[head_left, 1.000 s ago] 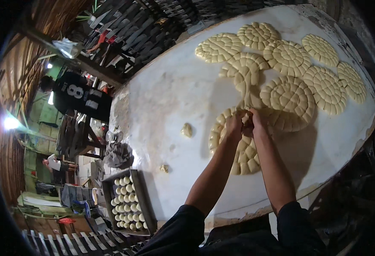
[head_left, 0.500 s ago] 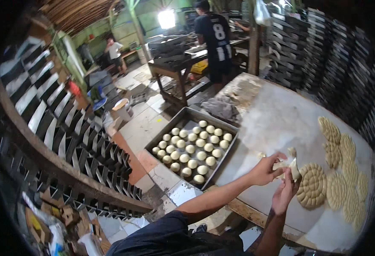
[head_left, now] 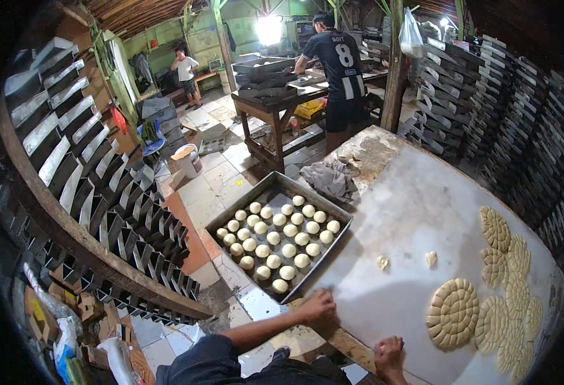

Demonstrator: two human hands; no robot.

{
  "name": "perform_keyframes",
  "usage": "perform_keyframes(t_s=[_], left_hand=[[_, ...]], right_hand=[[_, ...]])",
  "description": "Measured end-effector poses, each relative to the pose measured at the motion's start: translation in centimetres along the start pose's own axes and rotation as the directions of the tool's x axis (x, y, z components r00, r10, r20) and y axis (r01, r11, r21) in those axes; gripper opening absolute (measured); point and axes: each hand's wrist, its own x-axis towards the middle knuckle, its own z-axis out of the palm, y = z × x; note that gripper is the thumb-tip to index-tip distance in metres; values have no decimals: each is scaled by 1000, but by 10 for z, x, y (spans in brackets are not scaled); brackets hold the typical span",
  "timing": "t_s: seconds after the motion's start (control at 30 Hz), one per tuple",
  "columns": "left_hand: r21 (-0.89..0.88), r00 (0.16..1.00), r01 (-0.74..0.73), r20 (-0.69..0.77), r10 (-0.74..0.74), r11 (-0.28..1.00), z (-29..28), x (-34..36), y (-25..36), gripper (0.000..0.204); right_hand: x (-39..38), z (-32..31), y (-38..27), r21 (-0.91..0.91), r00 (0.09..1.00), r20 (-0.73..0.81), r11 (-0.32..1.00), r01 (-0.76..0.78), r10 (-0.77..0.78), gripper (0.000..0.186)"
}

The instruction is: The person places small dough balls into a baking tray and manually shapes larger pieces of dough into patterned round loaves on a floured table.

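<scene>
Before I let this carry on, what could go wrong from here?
1. The left hand is near the corner of the tray; a bump might roll the loose dough balls together.
2. The segmented dough rounds at the table's right crowd closely, so they may stick or tear if lifted.
3. Two small dough scraps lie loose on the tabletop and might get pressed into other dough.
</scene>
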Motion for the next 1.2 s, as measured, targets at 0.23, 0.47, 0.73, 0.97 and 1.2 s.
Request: perform_keyframes(t_s=[0.23,0.47,0.73,0.97,1.2], left_hand=[[-200,844,513,-60,-533,835,-18,147,54,39],[-184,984,84,172,-52,979,31,34,52,19],[-150,861,466,-150,-486,872,-8,187,49,29],[-192,940,314,-74,-333,930,14,39,-14,12],[-223,847,488,-114,-520,844,-5,178,3,18]], right_hand=[[113,-17,-23,-35,992,-124,999,-35,31,27],[32,0,32,-167,829,189,815,555,-526,26],[136,18,16,-52,969,-223,994,98,-107,15],[96,-19,63,-226,900,30,875,429,-434,16],[183,21,14,83,887,-429,985,-150,171,10]])
